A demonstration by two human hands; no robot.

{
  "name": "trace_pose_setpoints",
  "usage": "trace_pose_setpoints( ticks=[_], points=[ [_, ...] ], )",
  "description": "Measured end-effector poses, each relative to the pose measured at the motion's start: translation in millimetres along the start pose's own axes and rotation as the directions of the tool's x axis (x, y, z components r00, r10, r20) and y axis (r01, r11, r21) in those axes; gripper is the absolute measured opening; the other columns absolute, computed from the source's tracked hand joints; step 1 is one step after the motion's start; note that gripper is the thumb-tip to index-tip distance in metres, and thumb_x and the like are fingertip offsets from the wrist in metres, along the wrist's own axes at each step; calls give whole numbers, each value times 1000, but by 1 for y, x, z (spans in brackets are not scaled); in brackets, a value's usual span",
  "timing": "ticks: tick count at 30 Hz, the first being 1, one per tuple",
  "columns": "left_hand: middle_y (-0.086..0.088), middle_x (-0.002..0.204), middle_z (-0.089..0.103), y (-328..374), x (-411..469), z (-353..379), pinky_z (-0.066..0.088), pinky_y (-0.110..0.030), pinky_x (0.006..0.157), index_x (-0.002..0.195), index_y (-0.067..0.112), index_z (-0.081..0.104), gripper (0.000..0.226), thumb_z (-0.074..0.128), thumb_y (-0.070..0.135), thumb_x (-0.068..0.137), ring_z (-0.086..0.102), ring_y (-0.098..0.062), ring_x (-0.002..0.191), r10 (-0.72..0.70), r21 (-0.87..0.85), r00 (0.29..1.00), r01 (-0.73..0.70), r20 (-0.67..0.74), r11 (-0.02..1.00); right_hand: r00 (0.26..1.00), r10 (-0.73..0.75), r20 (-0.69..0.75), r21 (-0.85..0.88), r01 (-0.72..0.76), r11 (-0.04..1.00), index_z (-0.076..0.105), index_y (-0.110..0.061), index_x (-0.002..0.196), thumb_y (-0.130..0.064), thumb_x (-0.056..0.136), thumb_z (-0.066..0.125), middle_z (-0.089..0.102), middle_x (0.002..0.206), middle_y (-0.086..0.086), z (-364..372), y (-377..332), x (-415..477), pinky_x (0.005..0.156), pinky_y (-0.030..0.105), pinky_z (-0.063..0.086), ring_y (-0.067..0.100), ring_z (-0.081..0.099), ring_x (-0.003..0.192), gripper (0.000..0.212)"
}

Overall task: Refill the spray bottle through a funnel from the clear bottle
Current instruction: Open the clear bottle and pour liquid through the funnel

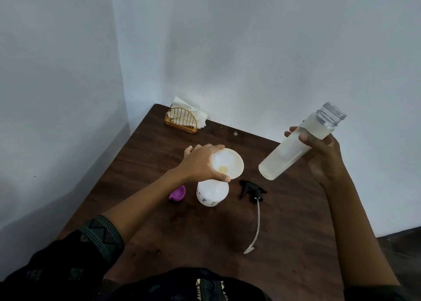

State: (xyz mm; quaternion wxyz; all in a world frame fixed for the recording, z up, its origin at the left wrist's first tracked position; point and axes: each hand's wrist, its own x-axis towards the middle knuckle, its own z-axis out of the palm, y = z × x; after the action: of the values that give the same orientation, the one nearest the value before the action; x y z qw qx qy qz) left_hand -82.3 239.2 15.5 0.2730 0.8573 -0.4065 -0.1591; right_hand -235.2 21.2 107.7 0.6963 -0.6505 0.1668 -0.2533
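left grip (pixel 200 162) pinches rim of funnel (pixel 230 162) seated in spray bottle (pixel 211 195). right grip (pixel 323 152) wraps clear bottle (pixel 287 152), open mouth at 1 o'clock; best tip slowly, lip over funnel centre.

Around the spray bottle (pixel 211 195): a purple cap (pixel 178 193) sat close at 9 o'clock; the trigger head (pixel 251 190) and its dip tube (pixel 257 223) barred 3 to 5 o'clock; a napkin holder (pixel 181 121) stood far off at 11. The table (pixel 296 243) lay open at 6.

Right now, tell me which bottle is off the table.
The clear bottle, tilted in the right hand. The white spray bottle stands on the table under the funnel.
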Motion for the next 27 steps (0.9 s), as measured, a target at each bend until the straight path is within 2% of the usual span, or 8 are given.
trace_pose_setpoints(
  ticks=[6, 8, 11, 14, 16, 19, 23, 27],
  points=[
    [2, 140, 45, 0, 0, 0, 16, -46, 111, 142, 29, 31, 91, 70, 61, 66, 36, -23, 132, -1, 7, 1000, 1, -2, 1000, 1000, 2, -10, -9, -2, 1000, 56, -13, 109, -2, 78, 64, 64, 107, 13, -2, 3, 1, 75, 36, 57, 30, 64, 102, 34],
    [2, 140, 45, 0, 0, 0, 16, -46, 110, 141, 29, 32, 92, 70, 62, 65, 36, -23, 131, -2, 9, 1000, 2, -1, 1000, 1000, 4, -12, -59, -5, 998, 55, -9, 112, 1, 72, 70, 66, 107, 14, 3, 1, 0, 75, 34, 57, 28, 66, 98, 44],
    [2, 140, 46, -1, 0, 1, 16, -46, 110, 141, 29, 32, 92, 71, 62, 65, 36, -23, 131, -4, 8, 1000, 4, -3, 1000, 1000, 3, 2, -232, -2, 973, 56, -9, 110, 6, 71, 70, 69, 98, 7, 13, -2, -3, 67, 23, 57, 13, 69, 84, 44],
    [2, 140, 46, -1, 1, 2, 16, -47, 110, 141, 29, 32, 92, 71, 62, 65, 36, -24, 131, -7, 15, 1000, 7, -4, 1000, 999, 6, 41, -531, 17, 847, 61, -21, 99, -4, 67, 79, 67, 94, 0, 20, 2, -2, 67, 23, 55, 7, 65, 78, 41],
    [2, 140, 46, -1, 1, 2, 16, -47, 110, 141, 29, 32, 92, 71, 62, 65, 36, -24, 131, -5, 18, 1000, 5, -4, 1000, 996, 29, 79, -642, 28, 766, 62, -29, 97, -8, 62, 84, 67, 93, -5, 21, 8, -1, 68, 22, 52, 6, 63, 78, 46],
    [2, 140, 45, -1, 2, 1, 16, -47, 111, 142, 29, 31, 93, 71, 62, 65, 36, -23, 131, -5, 17, 1000, 5, -3, 1000, 985, 50, 165, -745, 91, 661, 62, -23, 112, -7, 59, 85, 66, 98, -6, 24, 18, 2, 68, 13, 46, 6, 61, 84, 60],
    [2, 139, 47, -2, 2, 1, 16, -48, 111, 142, 28, 32, 93, 71, 62, 64, 37, -23, 130, -1, 19, 1000, 1, -6, 1000, 975, 39, 217, -846, 167, 507, 59, -22, 121, -8, 58, 83, 62, 106, -7, 26, 29, 3, 79, 23, 41, 16, 57, 98, 69],
    [2, 139, 46, -3, 2, 1, 16, -48, 112, 142, 29, 32, 93, 71, 62, 64, 36, -23, 130, 2, 21, 1000, -2, -4, 1000, 959, 17, 284, -890, 257, 376, 57, -25, 123, -12, 58, 81, 60, 100, -9, 26, 38, 4, 92, 43, 42, 19, 53, 99, 71]
  ],
)
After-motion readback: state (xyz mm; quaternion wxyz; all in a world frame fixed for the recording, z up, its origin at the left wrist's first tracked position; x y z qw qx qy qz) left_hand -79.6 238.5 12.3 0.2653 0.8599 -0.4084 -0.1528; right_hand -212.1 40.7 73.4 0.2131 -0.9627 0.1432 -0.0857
